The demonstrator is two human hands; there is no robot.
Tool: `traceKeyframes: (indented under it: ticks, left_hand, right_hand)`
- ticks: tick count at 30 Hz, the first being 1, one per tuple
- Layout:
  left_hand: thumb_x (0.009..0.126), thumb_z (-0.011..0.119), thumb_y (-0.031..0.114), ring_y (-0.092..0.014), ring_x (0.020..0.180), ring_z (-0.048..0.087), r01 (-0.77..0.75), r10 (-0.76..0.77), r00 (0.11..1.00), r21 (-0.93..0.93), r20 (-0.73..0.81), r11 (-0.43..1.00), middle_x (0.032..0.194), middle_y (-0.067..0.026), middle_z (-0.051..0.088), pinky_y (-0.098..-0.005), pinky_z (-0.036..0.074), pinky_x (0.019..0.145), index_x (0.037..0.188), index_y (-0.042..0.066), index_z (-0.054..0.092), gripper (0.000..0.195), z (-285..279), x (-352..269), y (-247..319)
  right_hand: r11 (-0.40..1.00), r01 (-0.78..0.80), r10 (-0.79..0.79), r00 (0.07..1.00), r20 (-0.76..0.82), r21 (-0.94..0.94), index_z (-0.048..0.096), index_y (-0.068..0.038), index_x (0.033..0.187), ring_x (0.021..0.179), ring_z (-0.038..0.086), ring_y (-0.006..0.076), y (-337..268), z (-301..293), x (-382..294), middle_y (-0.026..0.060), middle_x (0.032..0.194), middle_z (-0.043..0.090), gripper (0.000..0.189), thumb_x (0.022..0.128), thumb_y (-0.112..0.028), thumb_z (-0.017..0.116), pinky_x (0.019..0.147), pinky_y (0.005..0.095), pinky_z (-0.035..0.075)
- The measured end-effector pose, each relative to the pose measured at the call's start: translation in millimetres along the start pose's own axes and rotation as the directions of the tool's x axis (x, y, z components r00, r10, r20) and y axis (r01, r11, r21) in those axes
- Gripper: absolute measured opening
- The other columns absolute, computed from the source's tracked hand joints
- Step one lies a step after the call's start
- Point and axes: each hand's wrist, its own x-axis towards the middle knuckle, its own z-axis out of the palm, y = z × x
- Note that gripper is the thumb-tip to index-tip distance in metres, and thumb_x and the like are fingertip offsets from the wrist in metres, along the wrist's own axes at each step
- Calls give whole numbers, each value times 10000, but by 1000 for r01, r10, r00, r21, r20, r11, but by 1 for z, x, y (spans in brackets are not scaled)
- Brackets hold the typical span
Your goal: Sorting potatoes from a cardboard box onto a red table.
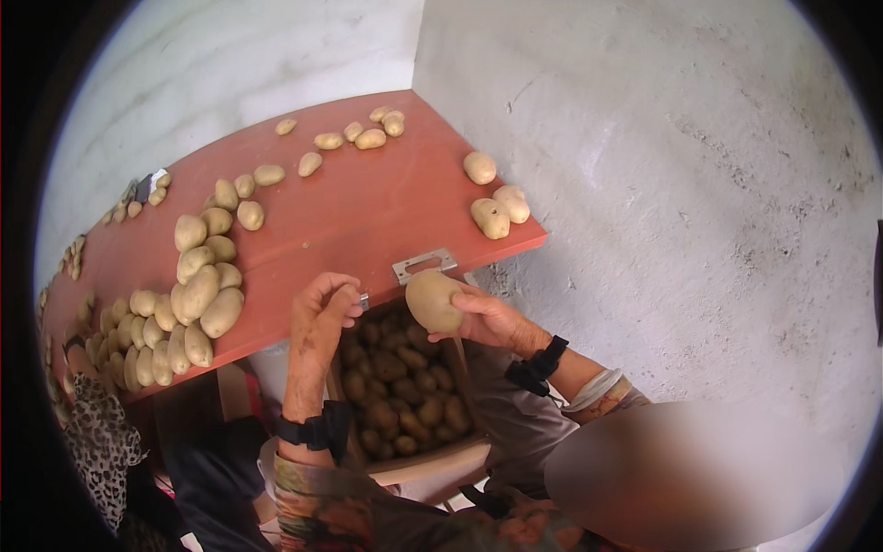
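Note:
My right hand (483,317) grips a large pale potato (433,301) just off the near edge of the red table (345,228). To its left my left hand (330,307) is raised with curled fingers near the same edge. A small metal piece (364,301) shows at its fingertips; whether the hand holds it or it belongs to the table cannot be told. Below both hands stands a box (431,461) filled with potatoes (407,390). A metal hinge plate (424,265) lies at the table edge, behind the held potato.
Many potatoes (200,293) are piled along the table's left side, and several trail towards the back. Three potatoes (490,218) lie at the right corner beside the rough wall (655,207). At the far left is another person's arm in a leopard-print sleeve (103,441).

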Motion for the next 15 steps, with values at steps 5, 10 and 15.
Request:
traceKeyframes:
  ticks: [5,10,15]
  left_hand:
    - [916,555,148,-95,716,608,2,-2,1000,-5,15,1000,847,-24,642,-221,473,623,970,23,643,162,5,2,-2]
    - [907,566,155,-98,728,608,1,-1,1000,-28,10,1000,876,-25,645,-222,467,630,974,21,643,168,7,5,-4]
    - [905,562,128,-95,724,606,10,-10,1000,-26,-18,1000,874,-24,646,-213,465,629,971,22,646,151,3,4,-5]
  right_hand:
    - [999,-18,14,997,-71,-47,331,-69,1415,1177,524,216,-2,-3,7,88,1323,482,667,871,-259,668,916,419,508]
    - [987,0,-22,991,-134,-160,366,-63,1386,1162,532,214,-2,-17,7,89,1308,488,643,856,-240,683,889,397,524]
    - [983,-26,-4,986,-165,-179,372,-55,1371,1143,544,215,-12,-17,9,96,1300,488,637,847,-237,685,869,378,536]
